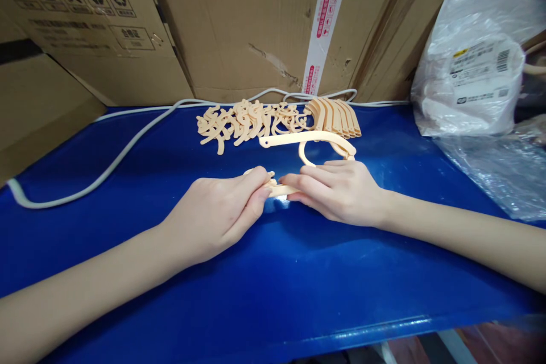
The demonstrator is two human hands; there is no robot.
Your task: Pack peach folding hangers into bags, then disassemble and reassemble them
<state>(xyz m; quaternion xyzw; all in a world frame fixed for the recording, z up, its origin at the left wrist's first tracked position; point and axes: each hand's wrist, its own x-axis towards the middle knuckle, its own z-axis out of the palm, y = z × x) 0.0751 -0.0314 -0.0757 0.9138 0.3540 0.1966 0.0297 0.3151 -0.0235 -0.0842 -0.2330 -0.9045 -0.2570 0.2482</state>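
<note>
My left hand (217, 213) and my right hand (336, 189) meet at the middle of the blue table (273, 284), fingers pinched together on a peach plastic hanger part (279, 189) that lies between them. From my right hand the same peach plastic curves up into a hook and a long arm (307, 139). Just behind lies a heap of small peach plastic hooks (243, 121), with a neat row of larger peach pieces (336, 116) stacked on edge beside it.
Cardboard boxes (256, 23) wall off the back of the table. A white cable (111, 162) runs from the left edge along the boxes. Clear plastic bags (473, 68) sit at the right, one with a printed label.
</note>
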